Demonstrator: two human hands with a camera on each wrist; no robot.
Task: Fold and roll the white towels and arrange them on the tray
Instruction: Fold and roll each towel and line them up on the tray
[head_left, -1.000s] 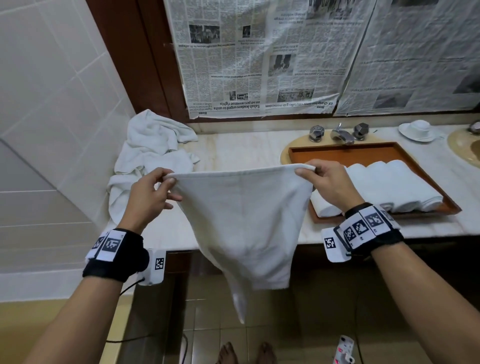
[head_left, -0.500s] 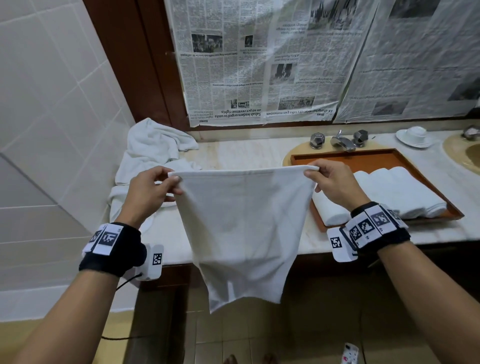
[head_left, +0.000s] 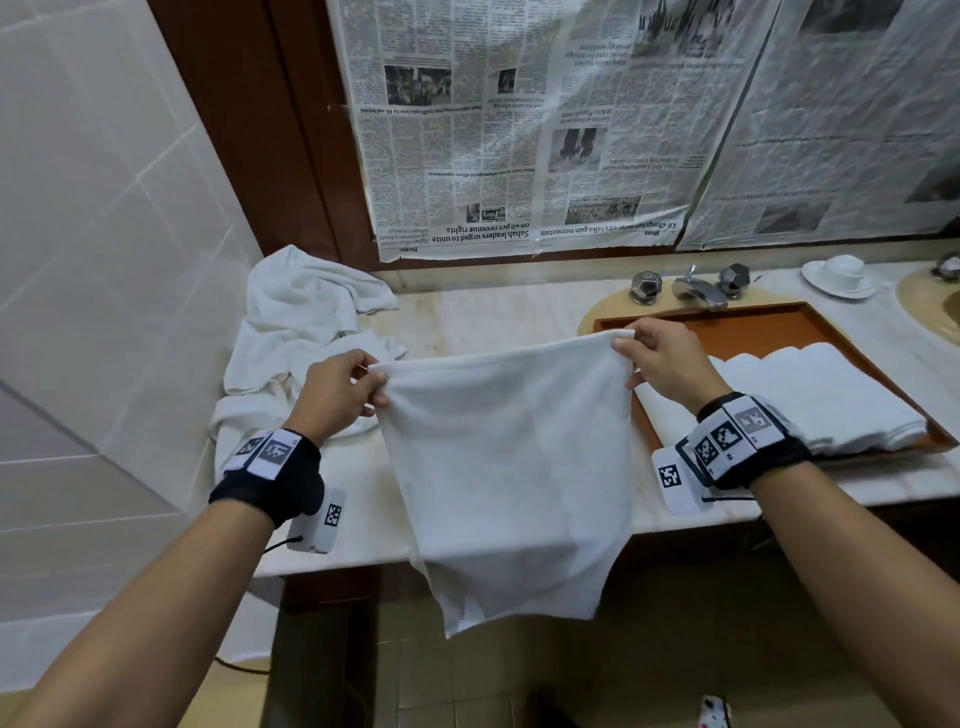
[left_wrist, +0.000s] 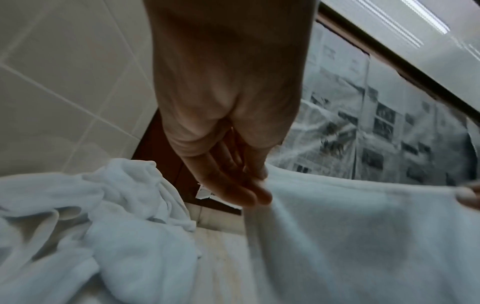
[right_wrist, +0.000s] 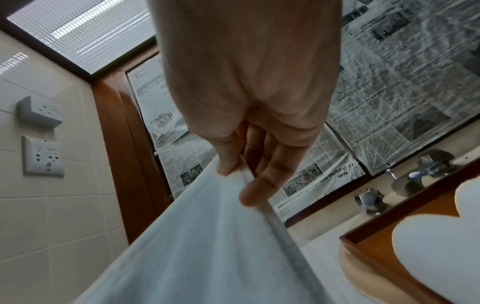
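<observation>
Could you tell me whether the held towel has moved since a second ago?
Yes: the held towel rose and moved inward over the countertop; less hangs below its front edge.

We see two bare forearms with no sleeves, each ending in a bare hand: the left hand (head_left: 337, 397) and the right hand (head_left: 670, 364). Each wrist wears a black fabric band; the left wristband (head_left: 270, 480) carries white rectangular tags printed with black-and-grey square code markers across its top, and the right wristband (head_left: 743, 441) bears a similar row of three such markers. Under each band hangs a small white box with its own black square marker: the left box (head_left: 319, 522) has a thin black cable running from its lower end, and the right box (head_left: 675, 478) sits at the inner side of the wrist, a black cable beside it
</observation>
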